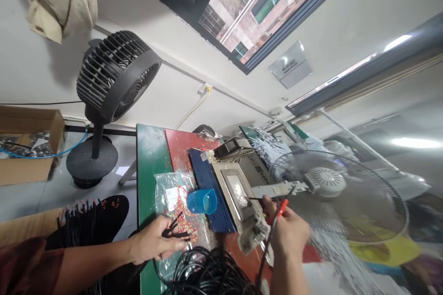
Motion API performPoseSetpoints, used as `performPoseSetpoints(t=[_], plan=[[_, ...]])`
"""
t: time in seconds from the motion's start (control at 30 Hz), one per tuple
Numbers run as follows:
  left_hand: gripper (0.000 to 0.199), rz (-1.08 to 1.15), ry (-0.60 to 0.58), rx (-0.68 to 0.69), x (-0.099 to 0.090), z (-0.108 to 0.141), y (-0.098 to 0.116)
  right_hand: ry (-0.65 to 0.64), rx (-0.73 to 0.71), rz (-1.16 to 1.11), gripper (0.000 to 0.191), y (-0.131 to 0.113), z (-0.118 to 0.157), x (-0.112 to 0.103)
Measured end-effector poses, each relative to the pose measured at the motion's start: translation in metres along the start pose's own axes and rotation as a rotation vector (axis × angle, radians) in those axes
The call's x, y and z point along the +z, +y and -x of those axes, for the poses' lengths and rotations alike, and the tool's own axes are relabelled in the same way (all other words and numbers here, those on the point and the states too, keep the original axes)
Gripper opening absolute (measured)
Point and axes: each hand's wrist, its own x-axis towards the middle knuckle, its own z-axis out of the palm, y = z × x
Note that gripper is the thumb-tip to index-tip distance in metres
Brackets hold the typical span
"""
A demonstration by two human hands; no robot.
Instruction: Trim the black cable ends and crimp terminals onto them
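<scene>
My left hand (157, 239) is closed around several short black cable ends (176, 230), above a clear plastic bag (166, 179) strewn with small red and yellow bits. In my right hand (289, 230) is a red-handled tool (283, 207), with a black cable (266, 251) running down past the fingers. A thin dark tip (255, 198) points left from this hand over the solder pot (238, 191), whose bath is silvery. The blue cup (201, 201) stands on the blue metal unit (221, 221). Coiled black cables (211, 274) lie at the near edge, between my hands.
A black fan (117, 73) stands left of the green table (147, 147). On the right is a large round fan (325, 182), near bundles of grey wires (328, 230). A cardboard box (31, 168) sits at far left. Black cables (81, 223) with stripped ends lie by my left arm.
</scene>
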Motion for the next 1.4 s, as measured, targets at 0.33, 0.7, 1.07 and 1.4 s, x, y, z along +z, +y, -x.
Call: performPoseSetpoints(t=[0.33, 0.7, 1.07, 1.4], plan=[[0.045, -0.061, 0.022, -0.038, 0.000, -0.001, -0.002, -0.074, 0.053, 0.052, 0.061, -0.006, -0.015, 0.018], [0.047, -0.083, -0.002, -0.044, 0.003, 0.003, 0.010, -0.099, 0.055, 0.115, 0.060, -0.008, -0.018, 0.021], [0.047, -0.077, 0.011, -0.045, 0.001, -0.001, 0.001, -0.117, 0.051, 0.132, 0.060, -0.009, -0.020, 0.024], [0.053, -0.061, 0.015, -0.068, 0.004, 0.002, 0.006, -0.102, 0.024, 0.165, 0.062, -0.011, -0.019, 0.023]])
